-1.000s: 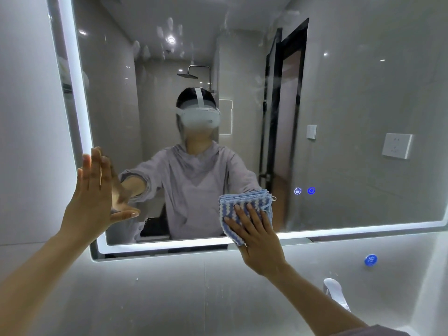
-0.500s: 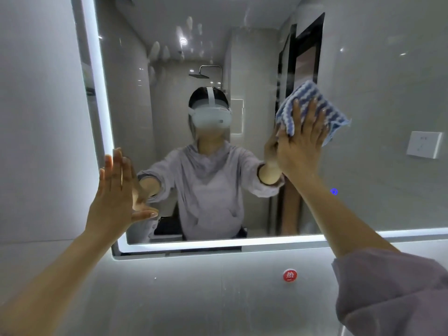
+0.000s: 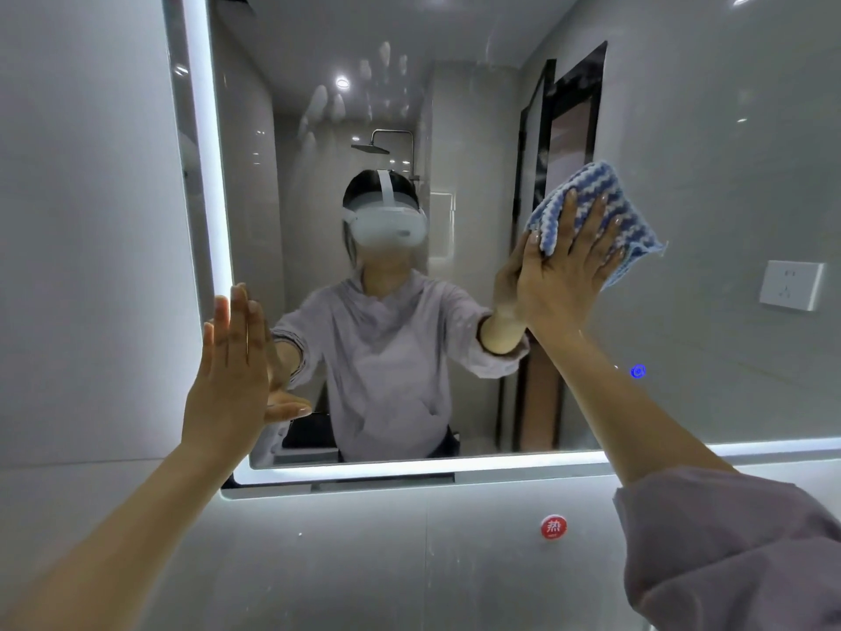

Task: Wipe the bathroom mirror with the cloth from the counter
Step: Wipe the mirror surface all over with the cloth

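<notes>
The lit-edged bathroom mirror (image 3: 728, 129) fills most of the wall ahead, with smudges and fingerprints near its top centre. My right hand (image 3: 564, 271) presses a folded blue-and-white striped cloth (image 3: 596, 211) flat against the glass at mid height, right of centre, fingers spread over it. My left hand (image 3: 232, 371) rests flat and open against the mirror's lower left corner, fingers up, holding nothing. The mirror reflects a person in a grey top wearing a headset.
A grey tiled wall (image 3: 82, 220) borders the mirror on the left and below. A round red sticker (image 3: 553, 526) sits on the tile under the mirror. A blue touch button (image 3: 638, 371) glows on the glass. A wall socket (image 3: 791, 284) shows in the reflection.
My right hand carried the cloth from the mirror's bottom edge up to mid height and a little to the right. The left hand stayed pressed at the lower left corner.
</notes>
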A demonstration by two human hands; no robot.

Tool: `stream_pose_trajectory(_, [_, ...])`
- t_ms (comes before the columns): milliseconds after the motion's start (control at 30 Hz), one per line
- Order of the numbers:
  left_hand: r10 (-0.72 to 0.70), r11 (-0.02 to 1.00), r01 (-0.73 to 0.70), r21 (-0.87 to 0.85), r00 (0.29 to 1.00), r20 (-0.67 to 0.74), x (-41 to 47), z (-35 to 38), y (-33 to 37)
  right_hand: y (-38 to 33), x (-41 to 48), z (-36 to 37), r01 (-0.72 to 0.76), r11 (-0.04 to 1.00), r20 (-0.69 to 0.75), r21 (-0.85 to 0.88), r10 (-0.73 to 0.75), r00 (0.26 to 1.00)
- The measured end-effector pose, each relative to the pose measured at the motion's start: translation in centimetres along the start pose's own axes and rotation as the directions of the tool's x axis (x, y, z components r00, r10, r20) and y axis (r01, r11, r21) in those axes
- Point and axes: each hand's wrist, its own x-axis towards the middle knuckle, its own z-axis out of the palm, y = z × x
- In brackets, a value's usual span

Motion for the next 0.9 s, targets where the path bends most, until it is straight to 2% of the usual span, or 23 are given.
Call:
stream_pose_trajectory(167, [0.007, 1.000, -0.007, 0.023, 1.000, 0.002, 0.1, 0.2, -0.1, -1.6, -0.5, 0.0, 0.062, 0.998, -0.001, -0.010, -0.062, 0.998])
stream_pose_trajectory(400, [0.020, 0.998, -0.019, 0.066, 1.000, -0.008, 0.0, 0.5, -0.3, -6.0, -2.2, 0.7, 0.268, 0.963, -0.024, 0.009, -0.268, 0.963])
stream_pose_trajectory(567, [0.020, 1.000, -0.019, 0.011, 0.999, -0.042, 0.0, 0.5, 0.0, -9.1, -3.1, 1.2, 0.315, 0.949, 0.010, -0.014, -0.314, 0.949])
stream_pose_trajectory(733, [-0.008, 0.999, 0.009, 0.033, 1.000, -0.011, -0.2, 0.4, -0.1, -13.3, -4.3, 1.2, 0.448, 0.894, 0.063, 0.024, -0.448, 0.892])
stream_pose_trajectory(900, [-0.056, 0.998, 0.054, 0.032, 0.996, 0.066, 0.1, 0.6, -0.1, -17.8, -6.3, 1.7, 0.513, 0.858, 0.108, 0.015, -0.511, 0.853])
